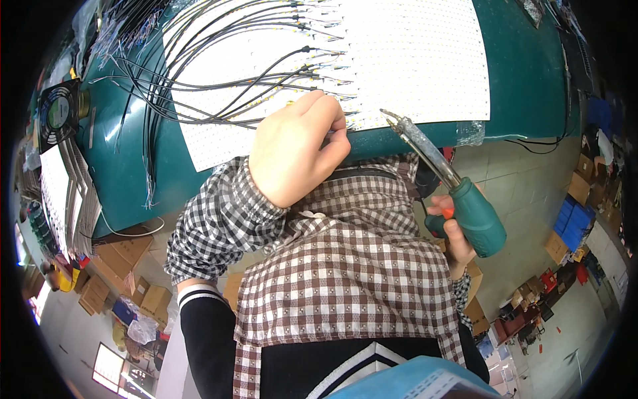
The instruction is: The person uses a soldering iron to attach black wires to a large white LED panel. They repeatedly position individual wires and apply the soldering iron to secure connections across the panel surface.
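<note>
My left hand [296,149] is closed in a pinch at the near edge of a white panel sheet [425,60] dotted with rows of small yellowish marks. The nearest black cable [229,122] runs in under this hand; the fingertips and the cable's end are hidden. Several more black cables [266,76] lie across the sheet, their thin wire ends reaching a seam in its middle. To the right, my right hand [460,243] is wrapped round the green handle of a soldering gun [480,223]. Its metal tip points up and left, just off the sheet's near edge.
The green table [525,100] bears the sheet. At its left stand a small black fan [58,114] and a stack of white panels [66,199]. Loose wires lie at the far left. Cardboard boxes [123,256] stand on the floor, with blue bins [573,223] to the right.
</note>
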A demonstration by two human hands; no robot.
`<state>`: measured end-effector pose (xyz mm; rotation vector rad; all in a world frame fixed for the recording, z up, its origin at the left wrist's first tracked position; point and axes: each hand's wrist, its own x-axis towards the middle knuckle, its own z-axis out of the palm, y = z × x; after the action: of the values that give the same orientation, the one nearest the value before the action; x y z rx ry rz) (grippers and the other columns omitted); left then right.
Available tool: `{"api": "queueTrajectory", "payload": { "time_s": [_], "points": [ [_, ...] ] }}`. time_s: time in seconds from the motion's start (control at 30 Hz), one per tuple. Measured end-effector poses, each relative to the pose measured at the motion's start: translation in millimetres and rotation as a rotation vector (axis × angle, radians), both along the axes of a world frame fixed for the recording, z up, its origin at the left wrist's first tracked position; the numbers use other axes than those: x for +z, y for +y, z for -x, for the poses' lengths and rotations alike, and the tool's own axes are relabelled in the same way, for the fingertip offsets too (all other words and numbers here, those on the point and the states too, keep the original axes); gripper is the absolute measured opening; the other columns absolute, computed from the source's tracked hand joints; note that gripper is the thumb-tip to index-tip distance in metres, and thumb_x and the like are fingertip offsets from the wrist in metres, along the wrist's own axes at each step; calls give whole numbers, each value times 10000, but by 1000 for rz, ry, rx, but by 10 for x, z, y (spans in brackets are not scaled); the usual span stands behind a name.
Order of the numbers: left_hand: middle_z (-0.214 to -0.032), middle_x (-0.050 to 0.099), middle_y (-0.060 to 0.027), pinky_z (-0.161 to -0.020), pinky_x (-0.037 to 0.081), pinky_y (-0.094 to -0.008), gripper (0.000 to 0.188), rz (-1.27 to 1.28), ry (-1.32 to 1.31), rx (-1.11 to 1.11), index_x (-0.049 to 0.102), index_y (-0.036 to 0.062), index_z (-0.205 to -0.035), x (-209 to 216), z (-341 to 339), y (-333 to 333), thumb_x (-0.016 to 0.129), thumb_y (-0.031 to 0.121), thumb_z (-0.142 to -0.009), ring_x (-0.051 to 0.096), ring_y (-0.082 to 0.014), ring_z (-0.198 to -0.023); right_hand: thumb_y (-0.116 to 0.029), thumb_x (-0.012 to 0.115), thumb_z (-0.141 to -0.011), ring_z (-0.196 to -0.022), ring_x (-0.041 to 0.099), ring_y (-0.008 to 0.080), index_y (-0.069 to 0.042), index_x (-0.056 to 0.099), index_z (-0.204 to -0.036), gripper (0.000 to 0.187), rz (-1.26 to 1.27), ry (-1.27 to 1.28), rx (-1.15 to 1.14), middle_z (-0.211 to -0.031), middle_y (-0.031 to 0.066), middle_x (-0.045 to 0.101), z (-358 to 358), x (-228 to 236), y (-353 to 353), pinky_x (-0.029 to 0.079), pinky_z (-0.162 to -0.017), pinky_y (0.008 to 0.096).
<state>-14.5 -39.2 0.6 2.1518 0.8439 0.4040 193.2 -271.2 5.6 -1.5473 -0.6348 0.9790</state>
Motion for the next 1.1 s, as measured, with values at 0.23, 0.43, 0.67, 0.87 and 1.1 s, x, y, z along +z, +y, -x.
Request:
{"api": "queueTrajectory", "payload": {
  "time_s": [0.23, 0.43, 0.67, 0.87, 1.1],
  "points": [
    [-794, 591, -77, -593, 487, -300, 86, 84, -29, -3, 584, 24, -842, 10, 18, 32, 659, 10, -803, 595, -204, -666, -242, 852, -801, -956, 705, 273, 116, 435, -1358, 782, -5, -20, 31, -1076, 206, 663, 27, 3, -29, 612, -819, 394],
    [-791, 591, -76, -600, 490, -300, 84, 48, -14, -8, 583, 26, -835, 2, -1, 43, 658, 8, -802, 599, -208, -664, -187, 848, -783, -874, 679, 204, 125, 538, -1258, 647, -13, -89, 121, -1020, 144, 663, 25, 57, 76, 576, -788, 332],
    [-796, 602, -79, -602, 495, -310, 83, 7, 0, -7, 583, 31, -828, 1, -5, 35, 658, 15, -796, 614, -218, -667, -122, 839, -741, -836, 666, 155, 119, 576, -1229, 604, 27, -162, 153, -991, 109, 674, 27, 35, 53, 546, -783, 289],
    [-790, 598, -75, -580, 490, -308, 89, 19, 3, 2, 582, 34, -831, 15, -10, 25, 664, 25, -797, 606, -209, -634, -130, 858, -732, -841, 686, 155, 113, 568, -1258, 648, -6, -303, 270, -1004, 124, 692, -40, 19, 41, 558, -786, 290],
    [-787, 594, -75, -567, 484, -307, 93, 6, -3, -3, 580, 33, -835, 10, -13, 19, 666, 28, -799, 597, -207, -619, -171, 881, -741, -897, 704, 183, 122, 557, -1276, 691, 12, -167, 124, -1071, 156, 691, 56, 15, -13, 590, -823, 311]
  ]
}}
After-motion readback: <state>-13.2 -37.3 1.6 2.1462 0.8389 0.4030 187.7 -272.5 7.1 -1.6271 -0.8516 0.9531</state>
